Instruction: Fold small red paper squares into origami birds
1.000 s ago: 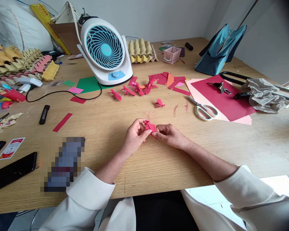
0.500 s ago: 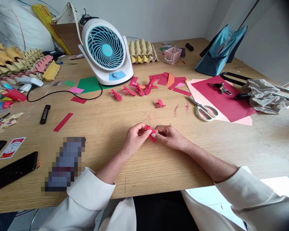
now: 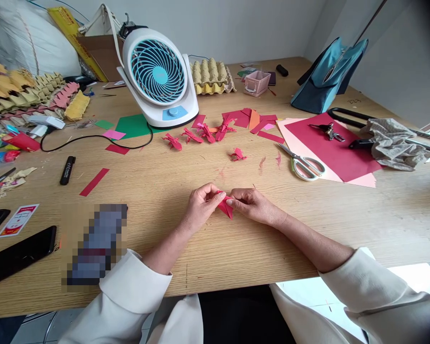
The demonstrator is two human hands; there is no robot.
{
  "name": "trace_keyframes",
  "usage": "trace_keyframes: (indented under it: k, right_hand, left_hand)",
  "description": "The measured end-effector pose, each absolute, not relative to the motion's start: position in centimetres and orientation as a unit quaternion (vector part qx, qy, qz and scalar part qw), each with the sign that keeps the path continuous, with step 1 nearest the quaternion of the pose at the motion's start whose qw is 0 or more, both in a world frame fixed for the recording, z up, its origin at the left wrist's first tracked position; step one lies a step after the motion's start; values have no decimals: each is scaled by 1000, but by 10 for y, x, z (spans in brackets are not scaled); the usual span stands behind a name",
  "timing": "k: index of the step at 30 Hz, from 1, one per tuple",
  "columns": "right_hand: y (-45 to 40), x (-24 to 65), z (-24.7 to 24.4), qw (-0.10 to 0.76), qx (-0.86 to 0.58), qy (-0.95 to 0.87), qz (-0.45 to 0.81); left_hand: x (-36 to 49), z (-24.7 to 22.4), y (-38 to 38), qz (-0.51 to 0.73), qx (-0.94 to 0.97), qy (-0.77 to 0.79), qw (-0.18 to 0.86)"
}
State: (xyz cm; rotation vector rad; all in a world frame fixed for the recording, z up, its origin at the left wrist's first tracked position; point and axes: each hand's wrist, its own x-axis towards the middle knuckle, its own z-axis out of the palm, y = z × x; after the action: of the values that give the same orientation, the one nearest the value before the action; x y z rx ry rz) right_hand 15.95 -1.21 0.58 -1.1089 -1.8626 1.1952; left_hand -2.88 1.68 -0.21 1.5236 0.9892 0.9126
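Note:
A small piece of folded red paper (image 3: pixel 225 209) is pinched between my two hands, just above the table near its front edge. My left hand (image 3: pixel 205 204) grips its left side, thumb on top. My right hand (image 3: pixel 250 205) pinches the right side with thumb and fingers. A pointed flap hangs down toward me, and the upper part is partly hidden by my fingers. Beyond my hands lies a small red folded-paper figure (image 3: pixel 238 154). Several more such figures (image 3: pixel 208 133) stand in a row farther back.
White-handled scissors (image 3: pixel 306 165) lie right, beside red sheets (image 3: pixel 329 138) with keys on them. A white fan (image 3: pixel 159 71) stands at the back. Left are a black marker (image 3: pixel 68 170), a red paper strip (image 3: pixel 94 182) and a black phone (image 3: pixel 21 255). A blue bag (image 3: pixel 326 76) sits back right.
The folded paper has turned between my fingers: the small folded part on top no longer shows, and the pointed flap reaches lower. My hands have hardly moved.

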Motion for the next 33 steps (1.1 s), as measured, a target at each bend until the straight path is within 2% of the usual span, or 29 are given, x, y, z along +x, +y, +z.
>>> trace_keyframes:
  k: [11, 14, 20, 26, 33]
  right_hand:
    - [-12, 159, 5, 345, -446, -693, 450]
    - [-12, 159, 4, 368, -467, -680, 430]
    - [-10, 158, 0, 444, -514, -641, 359]
    - [-13, 154, 0, 479, -484, -686, 258]
    - [-13, 154, 2, 483, -438, -715, 251]
  left_hand:
    - [-28, -1, 18, 371, 624, 437, 531]
    - [-29, 0, 18, 383, 611, 433, 540]
    - [-28, 2, 12, 402, 643, 428, 492]
    - [-21, -1, 7, 396, 661, 378, 513]
    - [-16, 0, 5, 404, 607, 345, 590]
